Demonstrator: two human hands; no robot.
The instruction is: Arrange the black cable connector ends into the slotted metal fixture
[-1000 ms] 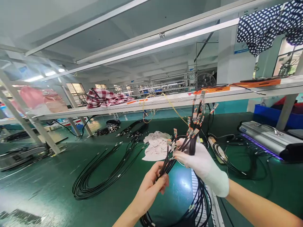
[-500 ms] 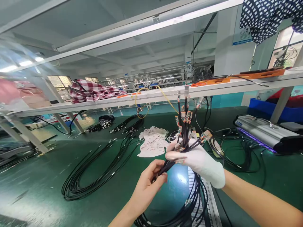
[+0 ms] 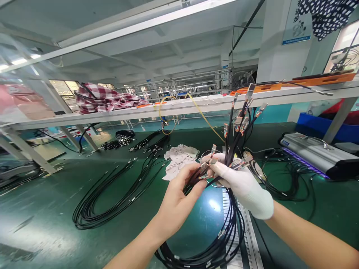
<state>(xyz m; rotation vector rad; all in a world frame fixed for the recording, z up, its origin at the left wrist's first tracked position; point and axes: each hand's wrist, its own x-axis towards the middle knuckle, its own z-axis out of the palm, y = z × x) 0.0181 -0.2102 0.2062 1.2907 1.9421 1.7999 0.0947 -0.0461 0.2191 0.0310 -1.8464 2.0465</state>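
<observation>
My right hand (image 3: 244,185), in a white glove, grips a bundle of black cables (image 3: 232,138) whose metal-tipped ends fan upward above it. The cables hang below in a loop (image 3: 221,243) over the green table (image 3: 56,220). My bare left hand (image 3: 179,198) is closed, its fingers pinching a few cable ends just left of the glove. Both hands touch the same bundle.
A second coil of black cables (image 3: 112,198) lies on the table to the left. A crumpled white cloth (image 3: 179,158) sits behind my hands. A grey device with a purple light (image 3: 316,155) stands at right. A white shelf (image 3: 168,110) above carries a checked cloth (image 3: 103,99) and orange trays.
My left hand has risen along the bundle and now pinches cable ends beside the glove. The fanned ends have tilted to the right.
</observation>
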